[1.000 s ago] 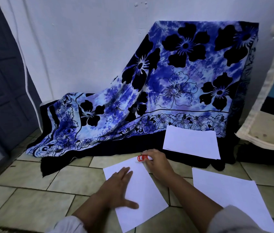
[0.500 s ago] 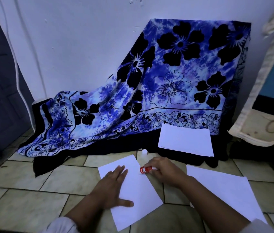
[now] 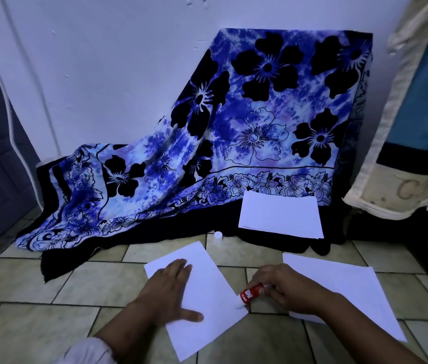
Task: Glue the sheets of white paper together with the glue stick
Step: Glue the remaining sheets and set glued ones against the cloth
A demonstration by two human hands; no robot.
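The right hand point(image 3: 283, 287) is closed around the red glue stick point(image 3: 251, 294), its white tip touching the right edge of the near sheet point(image 3: 202, 298) close to that sheet's lower right corner. The left hand point(image 3: 165, 292) lies flat, fingers spread, on the sheet (holding nothing). Another sheet point(image 3: 352, 290) lies just right, a paper stack point(image 3: 280, 215) on the floral cloth point(image 3: 234, 143), the white cap point(image 3: 218, 235) on bare floor tiles point(image 3: 50, 311).
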